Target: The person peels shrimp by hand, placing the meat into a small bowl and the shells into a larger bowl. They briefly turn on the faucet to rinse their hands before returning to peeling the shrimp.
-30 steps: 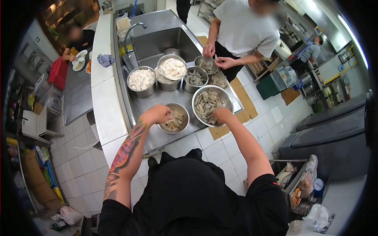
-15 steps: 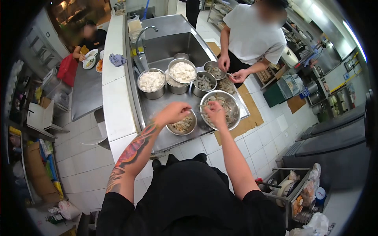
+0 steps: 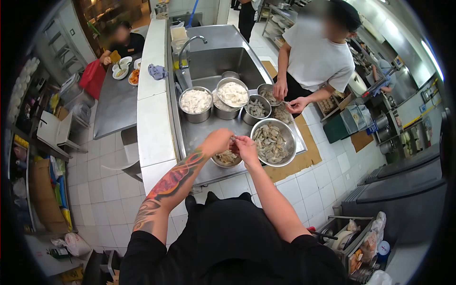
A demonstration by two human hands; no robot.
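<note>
My left hand (image 3: 218, 142) and my right hand (image 3: 246, 149) meet with pinched fingers over a bowl of shells and peelings (image 3: 227, 157). Between the fingertips is a small greyish shrimp (image 3: 232, 138), mostly hidden. Right of my hands sits a large metal bowl of unpeeled shrimp (image 3: 271, 143). Behind it stands a pot of grey shrimp (image 3: 256, 109). Two metal pots with whitish pieces, one on the left (image 3: 196, 101) and one raised on another pot (image 3: 232, 94), stand farther back on the steel counter (image 3: 192, 130).
Across the counter a co-worker in a white shirt (image 3: 318, 54) handles something small over a bowl (image 3: 269, 94). A sink (image 3: 213, 61) with a faucet lies behind the pots. A tiled ledge (image 3: 154, 118) runs along the left. Another person sits at a table (image 3: 114, 107).
My right hand has left the large shrimp bowl and come leftward to my left hand, where their fingertips now meet around a shrimp. The whole view has shifted slightly.
</note>
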